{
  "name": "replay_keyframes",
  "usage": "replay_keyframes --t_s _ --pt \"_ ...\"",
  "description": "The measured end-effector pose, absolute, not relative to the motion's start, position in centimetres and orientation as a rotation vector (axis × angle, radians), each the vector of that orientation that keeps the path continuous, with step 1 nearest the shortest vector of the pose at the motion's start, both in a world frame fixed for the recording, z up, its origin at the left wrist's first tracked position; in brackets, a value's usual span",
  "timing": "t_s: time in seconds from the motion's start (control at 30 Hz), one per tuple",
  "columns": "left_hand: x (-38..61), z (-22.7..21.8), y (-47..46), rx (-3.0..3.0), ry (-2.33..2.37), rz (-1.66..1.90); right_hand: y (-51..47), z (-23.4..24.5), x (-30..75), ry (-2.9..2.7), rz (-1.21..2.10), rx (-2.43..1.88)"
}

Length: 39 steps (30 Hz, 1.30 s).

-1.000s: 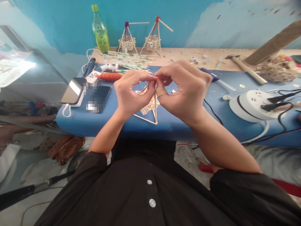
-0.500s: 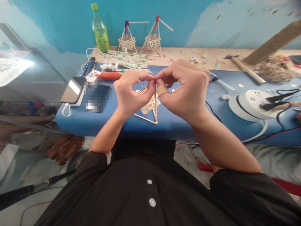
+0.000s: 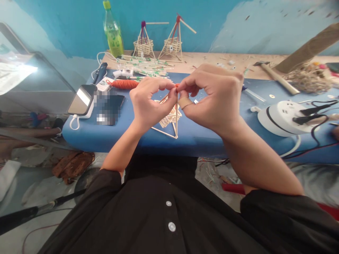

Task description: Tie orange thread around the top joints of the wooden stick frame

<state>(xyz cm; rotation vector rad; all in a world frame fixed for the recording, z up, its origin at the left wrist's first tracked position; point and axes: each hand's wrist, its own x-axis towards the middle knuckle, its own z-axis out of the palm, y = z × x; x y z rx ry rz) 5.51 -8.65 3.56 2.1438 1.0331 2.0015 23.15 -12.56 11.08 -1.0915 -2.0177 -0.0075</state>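
Note:
A small pyramid frame of wooden sticks (image 3: 176, 121) stands on the blue table cover, with a woven stick basket (image 3: 166, 119) inside it. Orange yarn (image 3: 177, 85) wraps its tip. My left hand (image 3: 152, 100) is closed in a pinch on the frame's tip from the left. From the right, my right hand (image 3: 214, 98) pinches at the orange yarn, thumb and forefinger together; a tan bandage (image 3: 185, 102) wraps its thumb. The fingers partly hide the tip. A spindle of orange yarn (image 3: 124, 84) lies behind my left hand.
Two finished-looking stick pyramids (image 3: 144, 44) stand at the back by a green bottle (image 3: 113, 35) and loose sticks (image 3: 148, 65). Phones (image 3: 82, 100) lie left. A hammer (image 3: 280, 79) and a white power strip (image 3: 280, 118) with cords are at right.
My right hand has shifted slightly right and drawn a little away from the tip. My left hand stays pinched there, having moved very slightly right.

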Motion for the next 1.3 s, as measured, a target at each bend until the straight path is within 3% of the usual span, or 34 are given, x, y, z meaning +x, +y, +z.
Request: replay_keyframes --t_s 0.7,0.93,1.3 --pt "5.9 4.9 -8.7 2.262 0.759 2.252 -11.6 12.2 23.3 -1.825 0.610 -1.099" --pt "5.1 4.3 -8.4 2.238 0.947 1.988 -10.8 11.2 23.6 -1.830 0.603 -1.009" --pt "5.6 4.9 -9.0 2.165 0.862 2.181 -10.9 9.6 23.1 -1.799 0.471 -0.880"
